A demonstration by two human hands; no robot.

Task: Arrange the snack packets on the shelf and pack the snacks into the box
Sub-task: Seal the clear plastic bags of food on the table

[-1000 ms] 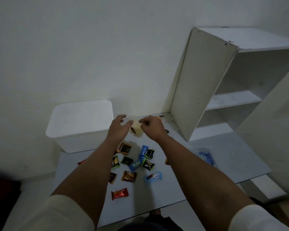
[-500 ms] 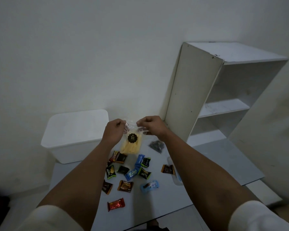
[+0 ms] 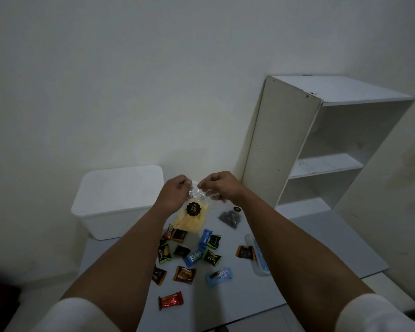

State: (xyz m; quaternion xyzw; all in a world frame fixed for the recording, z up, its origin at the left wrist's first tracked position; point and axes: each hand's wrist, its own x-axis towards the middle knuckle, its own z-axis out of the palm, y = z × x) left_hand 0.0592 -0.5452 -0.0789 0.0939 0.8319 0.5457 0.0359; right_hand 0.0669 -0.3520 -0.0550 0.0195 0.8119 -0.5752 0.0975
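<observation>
Both hands, left hand (image 3: 175, 192) and right hand (image 3: 219, 186), pinch the clear top of the yellow packet (image 3: 189, 218) above the table (image 3: 321, 240). Probably best to keep the grip even, carry it right to the shelf (image 3: 326, 164), and stand it upright.

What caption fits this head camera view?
Both hands, left and right, pinch a clear bag of yellow snacks above scattered candies.

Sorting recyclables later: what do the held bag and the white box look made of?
Held bag: clear, glossy plastic film, likely; it crinkles and shows yellow snacks through it. White box: seemingly matte moulded plastic, judging by rounded corners and a lipped rim.
</observation>
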